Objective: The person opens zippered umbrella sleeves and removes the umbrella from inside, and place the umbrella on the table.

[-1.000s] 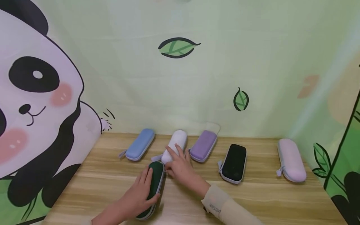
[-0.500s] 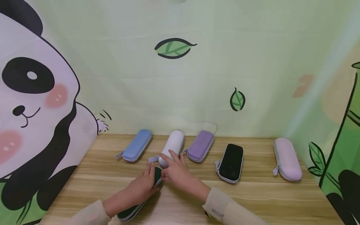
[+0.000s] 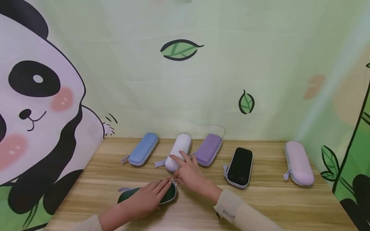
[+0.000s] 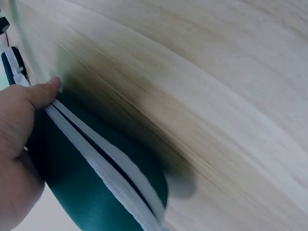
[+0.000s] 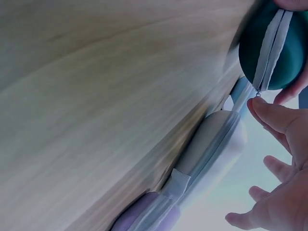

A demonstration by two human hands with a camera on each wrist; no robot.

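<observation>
My left hand (image 3: pixel 147 199) lies over a dark green zip case (image 3: pixel 127 195), holding it down with the fingers across its top. In the left wrist view the thumb presses by the pale zipper tape (image 4: pixel 113 175), which has a dark line along its middle. At the case's right end, my right hand (image 3: pixel 190 176) pinches the small metal zipper pull (image 5: pixel 258 94) between thumb and index finger. The other right fingers are spread in the air, overlapping the white case (image 3: pixel 180 144) in the head view. Part of the green case is hidden under the left hand.
Along the back of the wooden table (image 3: pixel 98 173) lie a blue case (image 3: pixel 143 149), a purple case (image 3: pixel 209 149), a black case (image 3: pixel 240 166) and, far right, a pale pink case (image 3: pixel 299 163). A printed panda cloth (image 3: pixel 130 80) hangs behind.
The green case has turned from pointing away to lying nearly crosswise, its near end swinging left. The left hand turned with it. The right hand stayed at the zipper end.
</observation>
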